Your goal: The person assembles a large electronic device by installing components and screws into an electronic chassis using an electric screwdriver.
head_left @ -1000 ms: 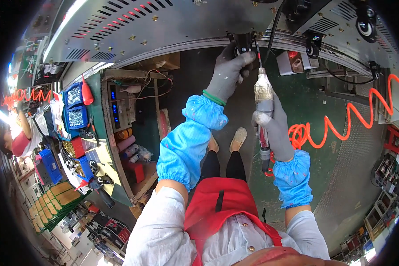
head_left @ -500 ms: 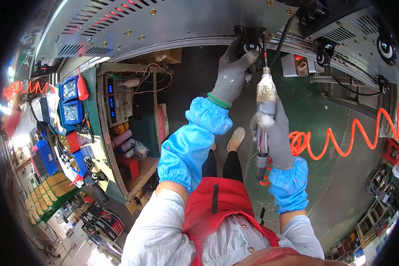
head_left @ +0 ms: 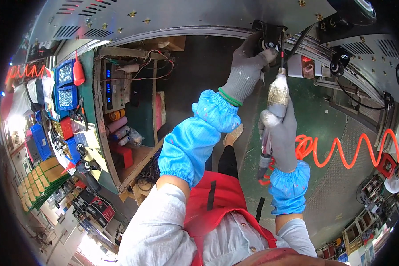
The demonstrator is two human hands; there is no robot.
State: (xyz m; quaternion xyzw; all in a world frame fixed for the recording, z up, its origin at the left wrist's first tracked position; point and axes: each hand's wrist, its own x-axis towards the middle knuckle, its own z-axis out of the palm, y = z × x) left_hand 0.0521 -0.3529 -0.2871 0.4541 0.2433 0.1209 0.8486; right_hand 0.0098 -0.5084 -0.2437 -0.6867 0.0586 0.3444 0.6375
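My left hand [head_left: 247, 70], in a grey glove, is closed around a black caster [head_left: 269, 43] fixed to the grey metal panel [head_left: 186, 14] at the top. Just right of it, my gloved right hand [head_left: 281, 139] grips a power screwdriver [head_left: 278, 92] with a taped, silvery front end. The driver points away from me. Its long thin bit reaches up beside the caster's mount; the very tip is too small to make out. Fingers of the left hand partly cover the wheel.
An orange-red coiled hose [head_left: 341, 150] stretches off to the right. Further casters [head_left: 340, 64] stick out from the panel there. On my left stands a green workbench [head_left: 95, 128] with blue bins of small hardware [head_left: 66, 96] and a red bottle [head_left: 78, 73]. Another person [head_left: 17, 99] is at far left.
The caster, both hands and the driver now appear slightly further right in view. My feet have shifted, and one is now mostly hidden. Both grips stay the same.
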